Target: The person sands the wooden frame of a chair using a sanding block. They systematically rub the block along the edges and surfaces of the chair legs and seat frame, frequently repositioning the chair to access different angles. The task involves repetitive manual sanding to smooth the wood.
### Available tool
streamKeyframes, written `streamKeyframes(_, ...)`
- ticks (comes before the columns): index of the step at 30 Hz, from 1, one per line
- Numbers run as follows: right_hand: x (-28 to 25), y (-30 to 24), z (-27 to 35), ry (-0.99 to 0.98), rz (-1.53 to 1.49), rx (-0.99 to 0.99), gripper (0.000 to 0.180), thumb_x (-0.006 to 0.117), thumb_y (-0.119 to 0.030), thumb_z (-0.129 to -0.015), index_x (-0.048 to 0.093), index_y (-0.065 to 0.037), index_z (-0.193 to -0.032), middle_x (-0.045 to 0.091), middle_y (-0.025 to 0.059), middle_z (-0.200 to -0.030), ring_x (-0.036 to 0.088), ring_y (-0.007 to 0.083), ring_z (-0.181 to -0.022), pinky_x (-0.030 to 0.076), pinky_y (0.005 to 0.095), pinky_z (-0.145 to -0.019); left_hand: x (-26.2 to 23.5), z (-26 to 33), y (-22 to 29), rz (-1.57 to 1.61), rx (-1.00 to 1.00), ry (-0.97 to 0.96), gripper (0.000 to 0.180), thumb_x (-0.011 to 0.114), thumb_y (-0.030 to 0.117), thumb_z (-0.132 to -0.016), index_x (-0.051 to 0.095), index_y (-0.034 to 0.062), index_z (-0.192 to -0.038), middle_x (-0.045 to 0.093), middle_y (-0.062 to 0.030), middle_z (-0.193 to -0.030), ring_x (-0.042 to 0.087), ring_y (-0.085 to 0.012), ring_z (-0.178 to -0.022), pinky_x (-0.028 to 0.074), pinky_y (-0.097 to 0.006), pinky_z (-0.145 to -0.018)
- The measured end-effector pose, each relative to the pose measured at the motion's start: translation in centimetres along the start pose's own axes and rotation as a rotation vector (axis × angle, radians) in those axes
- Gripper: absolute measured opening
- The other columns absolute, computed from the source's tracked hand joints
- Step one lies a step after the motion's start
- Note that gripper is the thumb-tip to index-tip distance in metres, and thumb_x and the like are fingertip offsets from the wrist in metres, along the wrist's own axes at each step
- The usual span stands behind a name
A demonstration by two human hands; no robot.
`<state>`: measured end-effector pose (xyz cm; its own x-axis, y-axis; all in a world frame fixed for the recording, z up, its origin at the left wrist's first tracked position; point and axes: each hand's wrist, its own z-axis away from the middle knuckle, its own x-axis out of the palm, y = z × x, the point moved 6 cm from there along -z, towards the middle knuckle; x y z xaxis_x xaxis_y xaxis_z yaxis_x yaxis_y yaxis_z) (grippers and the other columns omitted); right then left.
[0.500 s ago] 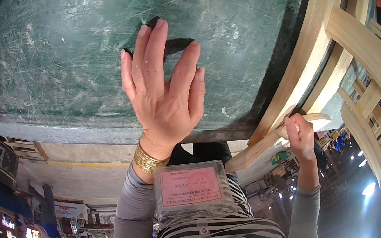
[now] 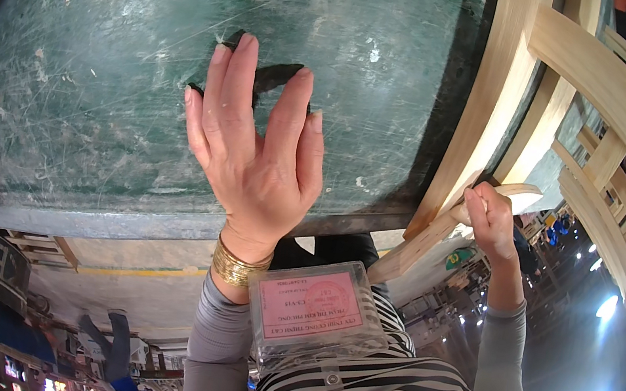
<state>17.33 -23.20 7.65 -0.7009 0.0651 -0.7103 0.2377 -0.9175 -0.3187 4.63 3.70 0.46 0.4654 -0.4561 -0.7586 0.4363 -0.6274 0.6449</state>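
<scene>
My left hand point(image 2: 260, 144) is over the scratched green tabletop point(image 2: 130, 130), fingers spread and palm down. Dark patches beneath its fingertips look like shadow, and nothing shows in its grasp. Whether the fingertips touch the surface, I cannot tell. At the right, beyond the table's corner, my right hand point(image 2: 492, 219) is closed round a pale, curved wooden piece point(image 2: 520, 199). The fist hides part of that piece. Close by it runs a straight wooden rail point(image 2: 480, 115) along the table's right side.
Curved wooden slats point(image 2: 612, 86) and a slatted wooden frame point(image 2: 610, 161) stand at the right. A metal edge point(image 2: 85, 225) bounds the near side of the table. A clear badge holder point(image 2: 317, 308) hangs before my striped shirt. Another person's legs point(image 2: 117, 348) appear at lower left.
My left hand has shifted slightly left across the tabletop, still spread. My right hand keeps its hold on the wooden piece. The view has tilted a little, and the person's legs at lower left moved right.
</scene>
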Motion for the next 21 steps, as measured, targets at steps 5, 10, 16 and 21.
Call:
streamKeyframes(5,-0.7,1.5,0.1,-0.019,0.043,0.114,0.024,0.055,-0.011,-0.088,0.049,0.001,-0.069,0.044,0.009,-0.053,0.04,0.0143,-0.048,0.035,0.03,-0.047,0.0,0.0,0.0,0.0,-0.007,-0.004,0.025,0.056,0.025,-0.082,0.065,0.0175,-0.104,0.042,-0.0124,-0.135,0.036,-0.0311,-0.127,0.018,-0.049,-0.106)
streamKeyframes(10,-0.4,0.9,0.0,-0.029,0.022,0.03,0.024,0.055,-0.011,-0.088,0.049,0.001,-0.068,0.044,0.0099,-0.053,0.04,0.017,-0.047,0.035,0.031,-0.046,-0.1,0.0,0.1,-0.012,0.024,-0.014,0.027,0.054,0.025,-0.084,0.062,0.0137,-0.108,0.041,-0.0146,-0.135,0.036,-0.0336,-0.127,0.02,-0.053,-0.104)
streamKeyframes(16,-0.9,2.3,-0.2,-0.036,0.042,0.117,0.024,0.055,-0.012,-0.088,0.048,0.001,-0.069,0.045,0.0103,-0.054,0.04,0.0176,-0.047,0.035,0.0309,-0.048,-0.1,-0.1,0.0,-0.008,-0.006,-0.01,0.025,0.056,0.024,-0.081,0.065,0.0176,-0.104,0.042,-0.0136,-0.135,0.036,-0.0317,-0.127,0.018,-0.05,-0.105)
streamKeyframes(21,-0.6,2.1,-0.2,-0.041,0.017,0.076,0.024,0.054,-0.011,-0.088,0.048,0.001,-0.069,0.042,0.0086,-0.053,0.038,0.0148,-0.047,0.033,0.0296,-0.047,-0.2,-0.1,-0.1,-0.007,-0.013,-0.01,0.025,0.056,0.023,-0.081,0.064,0.0177,-0.104,0.042,-0.0133,-0.135,0.036,-0.0317,-0.127,0.018,-0.05,-0.105)
